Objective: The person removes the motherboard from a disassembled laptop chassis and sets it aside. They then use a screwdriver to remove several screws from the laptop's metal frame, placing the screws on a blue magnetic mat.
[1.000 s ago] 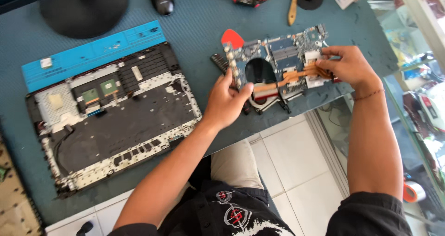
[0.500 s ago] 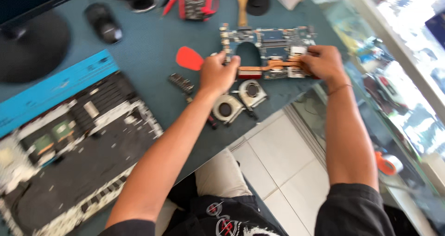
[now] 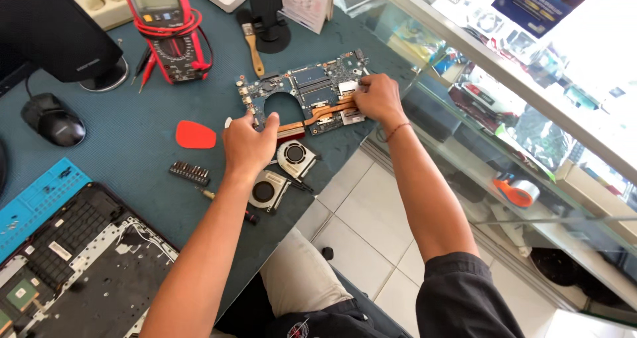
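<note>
A blue-green laptop motherboard (image 3: 302, 85) with copper heat pipes lies on the dark teal mat near the table's right edge. My left hand (image 3: 249, 144) grips its near left edge by the round cut-out. My right hand (image 3: 376, 97) presses down on the board's right end, over the copper pipe and a silver plate. Two small round fans (image 3: 279, 175) rest on the mat just below the board, close to my left wrist.
An orange pick (image 3: 196, 135), a bit strip (image 3: 190, 173) and a screwdriver (image 3: 225, 202) lie left of the fans. A red multimeter (image 3: 166, 26), a brush (image 3: 253, 49), a mouse (image 3: 54, 121) sit behind. The opened laptop base (image 3: 79, 265) is bottom left. A glass counter (image 3: 517, 139) borders the right.
The view has swung left and closer, so the board now sits mid-frame. Both hands have stayed on the motherboard, and the fans lie separate below it.
</note>
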